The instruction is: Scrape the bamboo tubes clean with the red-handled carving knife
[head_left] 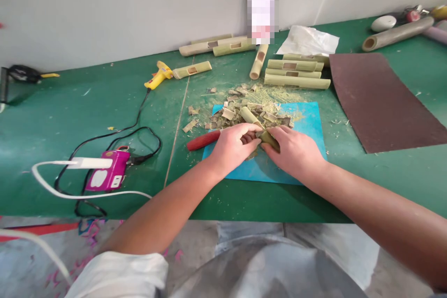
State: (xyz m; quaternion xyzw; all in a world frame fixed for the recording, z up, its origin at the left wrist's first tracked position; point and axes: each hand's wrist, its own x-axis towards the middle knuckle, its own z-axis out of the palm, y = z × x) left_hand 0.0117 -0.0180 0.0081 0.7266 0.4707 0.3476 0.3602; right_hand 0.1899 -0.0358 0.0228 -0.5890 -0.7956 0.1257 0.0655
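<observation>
Red handle [203, 140]: juts toward 9 o'clock.
Left hand [231, 148]: fingers curled, grip unclear.
Bamboo tube [248, 115]: above blue sheet [309, 132], aimed 10-to-4 o'clock; probably light, stiff; best gripped near ends.
Right hand [296, 151]: pinches tube's 4 o'clock end.

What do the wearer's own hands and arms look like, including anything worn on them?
The left hand and right hand are ungloved; no watch or bracelet shows on either wrist. A loose, whitish short sleeve ends near the left elbow. The right sleeve cannot be made out.
</observation>
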